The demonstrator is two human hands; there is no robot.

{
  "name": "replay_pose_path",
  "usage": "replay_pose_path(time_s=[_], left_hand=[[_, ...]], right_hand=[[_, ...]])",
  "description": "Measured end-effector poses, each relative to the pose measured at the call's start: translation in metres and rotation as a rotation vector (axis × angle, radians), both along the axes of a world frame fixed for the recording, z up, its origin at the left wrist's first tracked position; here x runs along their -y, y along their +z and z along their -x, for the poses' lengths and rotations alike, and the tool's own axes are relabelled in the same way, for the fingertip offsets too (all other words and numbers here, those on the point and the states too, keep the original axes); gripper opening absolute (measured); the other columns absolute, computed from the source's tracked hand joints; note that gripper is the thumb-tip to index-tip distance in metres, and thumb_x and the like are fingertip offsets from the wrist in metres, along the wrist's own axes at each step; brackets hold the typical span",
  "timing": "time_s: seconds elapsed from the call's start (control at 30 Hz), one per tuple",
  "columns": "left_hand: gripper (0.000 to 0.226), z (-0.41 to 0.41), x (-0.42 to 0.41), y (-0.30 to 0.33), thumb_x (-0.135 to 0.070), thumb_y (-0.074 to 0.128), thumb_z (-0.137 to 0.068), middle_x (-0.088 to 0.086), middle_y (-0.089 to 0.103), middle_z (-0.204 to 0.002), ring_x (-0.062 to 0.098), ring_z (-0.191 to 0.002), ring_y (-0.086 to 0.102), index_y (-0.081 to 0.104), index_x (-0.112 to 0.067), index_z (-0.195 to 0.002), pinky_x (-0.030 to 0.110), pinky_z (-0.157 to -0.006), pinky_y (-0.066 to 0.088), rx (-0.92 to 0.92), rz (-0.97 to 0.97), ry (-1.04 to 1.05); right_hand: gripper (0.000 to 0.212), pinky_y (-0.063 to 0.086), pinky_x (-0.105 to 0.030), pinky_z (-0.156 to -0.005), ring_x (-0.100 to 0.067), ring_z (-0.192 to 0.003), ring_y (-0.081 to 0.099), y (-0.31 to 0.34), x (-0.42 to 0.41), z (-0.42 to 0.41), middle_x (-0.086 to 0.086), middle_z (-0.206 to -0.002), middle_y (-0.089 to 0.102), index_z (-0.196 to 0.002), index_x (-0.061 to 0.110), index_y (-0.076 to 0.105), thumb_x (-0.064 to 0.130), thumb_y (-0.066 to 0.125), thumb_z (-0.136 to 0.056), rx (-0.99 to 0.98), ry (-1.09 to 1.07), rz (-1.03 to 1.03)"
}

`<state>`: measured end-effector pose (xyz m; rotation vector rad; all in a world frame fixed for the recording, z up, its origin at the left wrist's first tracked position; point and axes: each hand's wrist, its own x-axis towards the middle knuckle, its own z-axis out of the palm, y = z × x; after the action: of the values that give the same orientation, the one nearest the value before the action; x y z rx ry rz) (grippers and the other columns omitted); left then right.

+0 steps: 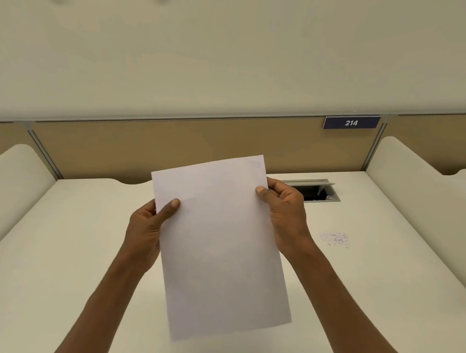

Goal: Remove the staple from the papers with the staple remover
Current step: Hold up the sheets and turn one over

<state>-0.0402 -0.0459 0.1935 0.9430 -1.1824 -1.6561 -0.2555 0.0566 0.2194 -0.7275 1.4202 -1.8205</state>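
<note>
Papers (221, 245) are held above the desk (67, 247), left hand (150, 225) pinching the left edge, right hand (285, 208) pinching the right edge near the top. No staple can be made out and no remover is in view. Risk: a loose sheet slipping from edge-only pinches. The desk's cable well (313, 192) (lid raised) holds something dark, unidentifiable.

A study carrel or office cubicle: a pale table (357, 283) boxed in by low dividers (410, 173), a tan back panel (173, 143) bearing a seat plaque "214" (351, 122), and a cable hatch (318, 191) in the tabletop
</note>
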Motion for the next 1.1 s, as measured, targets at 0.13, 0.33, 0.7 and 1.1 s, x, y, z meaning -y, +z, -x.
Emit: replay_pose_path(time_s=[0.13,0.33,0.7,1.1], left_hand=[[0.034,-0.001,-0.003,0.008,-0.023,0.073,-0.078,0.006,0.078,-0.102,0.022,-0.082,0.074,0.071,-0.01,-0.11,0.032,-0.07,0.062,-0.039,0.021,0.016],[0.032,-0.003,-0.001,0.008,-0.023,0.074,-0.077,0.006,0.077,-0.101,0.021,-0.08,0.073,0.072,-0.012,-0.107,0.032,-0.067,0.061,-0.044,0.026,0.027],[0.035,-0.004,0.003,-0.004,-0.025,0.074,-0.077,0.007,0.077,-0.105,0.023,-0.083,0.073,0.072,-0.012,-0.11,0.034,-0.071,0.062,-0.036,-0.006,0.038],[0.029,-0.029,-0.015,-0.084,-0.015,0.071,-0.089,0.011,0.076,-0.111,0.035,-0.099,0.073,0.07,-0.011,-0.118,0.051,-0.09,0.055,0.308,-0.129,-0.164]], right_hand=[[0.02,0.055,-0.045,-0.086,-0.025,-0.085,0.068,-0.006,0.006,0.0,-0.012,-0.103,0.074,-0.107,0.008,0.07,0.007,0.058,-0.092,0.075,0.036,-0.001],[0.019,0.055,-0.044,-0.085,-0.025,-0.083,0.067,-0.012,0.013,0.002,-0.015,-0.104,0.073,-0.107,0.005,0.07,0.006,0.058,-0.091,0.083,0.029,-0.006],[0.017,0.056,-0.042,-0.082,-0.024,-0.083,0.069,-0.023,0.021,0.003,-0.013,-0.101,0.074,-0.103,0.008,0.071,0.007,0.059,-0.091,0.079,0.032,-0.012],[0.016,0.058,-0.042,-0.083,-0.027,-0.088,0.07,-0.101,0.039,0.011,-0.004,-0.097,0.074,-0.093,0.015,0.071,0.01,0.057,-0.091,0.112,-0.087,-0.237]])
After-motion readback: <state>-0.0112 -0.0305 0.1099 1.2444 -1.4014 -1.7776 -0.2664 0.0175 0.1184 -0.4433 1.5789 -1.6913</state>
